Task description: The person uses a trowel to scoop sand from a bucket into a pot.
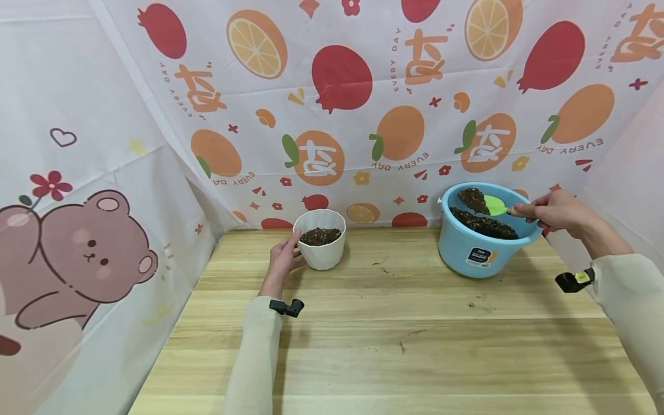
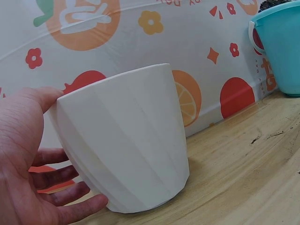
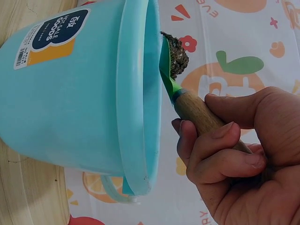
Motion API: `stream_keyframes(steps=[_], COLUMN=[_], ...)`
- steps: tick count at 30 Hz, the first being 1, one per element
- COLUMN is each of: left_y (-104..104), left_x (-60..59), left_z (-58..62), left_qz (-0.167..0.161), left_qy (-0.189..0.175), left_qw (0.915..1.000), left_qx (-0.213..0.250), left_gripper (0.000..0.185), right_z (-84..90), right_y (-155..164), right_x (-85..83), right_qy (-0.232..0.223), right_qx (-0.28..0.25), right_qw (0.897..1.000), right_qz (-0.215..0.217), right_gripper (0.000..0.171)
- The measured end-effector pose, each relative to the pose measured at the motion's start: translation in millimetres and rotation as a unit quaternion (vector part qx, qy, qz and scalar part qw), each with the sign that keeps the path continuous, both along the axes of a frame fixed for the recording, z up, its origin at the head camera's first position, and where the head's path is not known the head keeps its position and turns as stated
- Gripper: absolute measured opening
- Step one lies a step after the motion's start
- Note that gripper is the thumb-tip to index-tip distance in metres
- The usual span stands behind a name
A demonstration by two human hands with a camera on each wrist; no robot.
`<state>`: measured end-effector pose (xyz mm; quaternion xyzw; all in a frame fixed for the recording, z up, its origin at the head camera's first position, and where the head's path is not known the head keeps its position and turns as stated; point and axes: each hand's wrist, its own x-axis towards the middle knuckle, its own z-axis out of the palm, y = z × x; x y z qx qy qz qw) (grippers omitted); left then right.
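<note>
A white ribbed pot holding dark soil stands on the wooden table near the back. My left hand cups its left side, thumb at the rim and fingers round the wall. At the right stands a light blue bucket with soil in it. My right hand grips the wooden handle of a small green trowel. The trowel's blade carries a heap of soil and hangs over the bucket's mouth.
A printed fruit-pattern cloth hangs behind the table, and a bear-print cloth closes the left side. Crumbs of soil lie scattered on the boards between pot and bucket. The table's front half holds only my forearms.
</note>
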<state>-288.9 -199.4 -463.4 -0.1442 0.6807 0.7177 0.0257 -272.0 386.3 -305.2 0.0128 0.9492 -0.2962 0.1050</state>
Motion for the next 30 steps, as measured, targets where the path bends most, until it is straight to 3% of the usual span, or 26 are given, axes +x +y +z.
stream_keyframes(steps=[30], left_y=[0], left_x=[4.4], left_z=[2.5], left_qz=[-0.002], left_qy=[0.002], left_qw=[1.0000], left_qx=[-0.004], left_gripper=[0.073], right_z=[10.3], right_y=[-18], right_x=[2.5], right_qy=[0.004], right_qx=[0.006], right_qw=[1.000], right_qz=[0.017], right_gripper=[0.062])
